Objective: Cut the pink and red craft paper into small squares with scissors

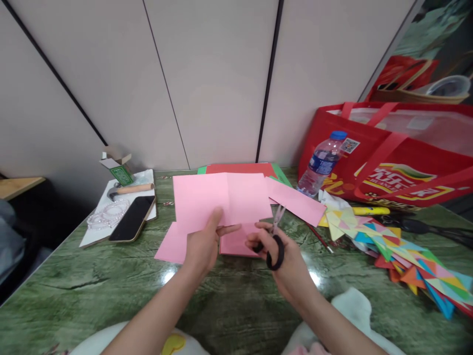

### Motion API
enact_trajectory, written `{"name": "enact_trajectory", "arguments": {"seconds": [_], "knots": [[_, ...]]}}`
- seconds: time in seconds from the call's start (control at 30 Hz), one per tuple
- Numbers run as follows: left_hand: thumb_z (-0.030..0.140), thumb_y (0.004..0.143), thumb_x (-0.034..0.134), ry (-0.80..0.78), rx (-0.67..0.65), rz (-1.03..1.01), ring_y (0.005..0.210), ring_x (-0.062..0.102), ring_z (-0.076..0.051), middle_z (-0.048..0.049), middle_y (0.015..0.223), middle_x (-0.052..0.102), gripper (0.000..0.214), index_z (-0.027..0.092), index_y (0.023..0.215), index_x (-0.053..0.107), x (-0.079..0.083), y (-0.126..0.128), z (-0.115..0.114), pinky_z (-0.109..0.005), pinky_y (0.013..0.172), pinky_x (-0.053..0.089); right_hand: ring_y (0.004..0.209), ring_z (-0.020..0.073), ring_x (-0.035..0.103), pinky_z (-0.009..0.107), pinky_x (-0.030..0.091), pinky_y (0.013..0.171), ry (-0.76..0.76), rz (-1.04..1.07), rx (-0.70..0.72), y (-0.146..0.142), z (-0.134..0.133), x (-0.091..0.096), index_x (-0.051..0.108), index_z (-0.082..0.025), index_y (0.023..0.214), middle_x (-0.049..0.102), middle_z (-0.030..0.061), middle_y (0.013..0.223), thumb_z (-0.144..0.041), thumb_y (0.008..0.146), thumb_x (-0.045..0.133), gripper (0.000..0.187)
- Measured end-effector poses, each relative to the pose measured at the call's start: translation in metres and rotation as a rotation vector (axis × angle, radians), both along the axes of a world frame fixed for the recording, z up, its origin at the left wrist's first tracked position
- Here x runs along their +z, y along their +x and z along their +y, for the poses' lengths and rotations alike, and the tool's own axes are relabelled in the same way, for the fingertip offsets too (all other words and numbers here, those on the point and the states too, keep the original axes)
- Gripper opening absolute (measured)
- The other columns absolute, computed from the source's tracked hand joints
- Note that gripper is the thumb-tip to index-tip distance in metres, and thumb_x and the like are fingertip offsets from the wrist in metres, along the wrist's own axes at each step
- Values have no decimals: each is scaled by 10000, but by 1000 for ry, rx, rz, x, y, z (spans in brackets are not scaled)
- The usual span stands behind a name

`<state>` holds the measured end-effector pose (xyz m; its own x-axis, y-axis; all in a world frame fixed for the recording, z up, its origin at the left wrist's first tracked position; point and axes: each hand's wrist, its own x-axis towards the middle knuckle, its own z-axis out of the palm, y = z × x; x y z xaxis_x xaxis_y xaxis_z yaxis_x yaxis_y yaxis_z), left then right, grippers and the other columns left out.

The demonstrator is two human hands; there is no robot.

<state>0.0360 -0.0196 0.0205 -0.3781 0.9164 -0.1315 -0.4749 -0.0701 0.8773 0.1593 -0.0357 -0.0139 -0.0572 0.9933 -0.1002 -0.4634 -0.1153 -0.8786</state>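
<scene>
My left hand [202,245] pinches the lower edge of a large pink paper sheet [221,197] and holds it up over the green marble table [111,281]. My right hand [283,259] grips black-handled scissors [275,241], fingers through the loops, blades pointing up beside the sheet's right edge. More pink sheets [295,202] lie flat on the table under and behind the lifted one.
At the left lie a phone [133,218], a bead bracelet [107,214], a hammer [129,189] and a small box [117,165] on white paper. A water bottle [322,162] and red bag [399,153] stand at the right, with colourful folded paper pieces [402,251] in front. Red and green sheets [244,168] sit behind.
</scene>
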Motion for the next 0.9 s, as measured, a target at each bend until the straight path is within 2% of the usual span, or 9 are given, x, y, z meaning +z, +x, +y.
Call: {"name": "enact_trajectory", "arguments": {"seconds": [0.1,0.17,0.27,0.4,0.5,0.6,0.7,0.8,0.9], "knots": [[180,604,711,57,-5,-64,731,645,-171,-27,918,653,330,159,918,610,4,-4,2,-375,700,558,566,117,536,226,401,555,72,-185,300,-2,-9,2,540,-182,856,584,-36,588,-342,629,723,333],[187,621,701,69,-26,-72,740,647,-180,-39,902,664,350,154,956,604,4,-5,1,-390,708,555,546,98,498,209,365,524,89,-190,472,-4,-15,2,527,-182,844,565,-43,611,-325,587,755,372],[200,650,682,98,-43,-65,790,643,-203,-59,945,662,385,156,1020,583,4,-3,-2,-411,707,556,562,79,455,193,345,530,105,-162,587,-5,-21,1,519,-178,844,538,-48,653,-311,579,766,386],[219,686,657,137,-27,-40,873,626,-210,-58,1011,644,355,171,1029,579,5,0,-5,-417,757,542,569,79,432,190,338,531,101,-178,603,-4,-21,1,529,-173,839,508,-49,653,-331,580,764,385],[235,665,677,96,-2,6,874,629,-217,-49,978,654,316,179,967,606,1,2,-7,-397,772,530,557,81,413,189,325,512,108,-162,586,-4,-19,2,531,-181,844,491,-54,640,-360,576,761,396],[321,647,685,-6,50,108,873,627,-232,-54,883,676,271,181,875,640,-8,2,-10,-353,751,518,567,87,403,192,322,508,113,-166,574,-4,-19,2,530,-184,840,476,-52,645,-386,570,758,407],[426,628,670,-132,71,317,851,622,-252,-67,788,687,292,187,795,668,-14,-1,-16,-349,808,469,580,95,405,194,326,511,111,-167,572,-4,-18,3,530,-184,847,468,-46,652,-412,580,745,411],[512,610,645,-275,61,541,889,596,-282,-72,817,686,360,202,790,683,-13,-2,-22,-381,914,369,582,96,409,195,333,515,142,-159,553,-3,-18,6,529,-184,847,467,-43,658,-418,596,732,399],[562,621,604,-332,49,628,930,570,-292,-67,882,674,404,221,823,682,-9,0,-25,-398,943,318,585,96,405,199,333,515,183,-166,545,-3,-17,8,529,-178,838,459,-33,674,-430,646,692,356]]}}
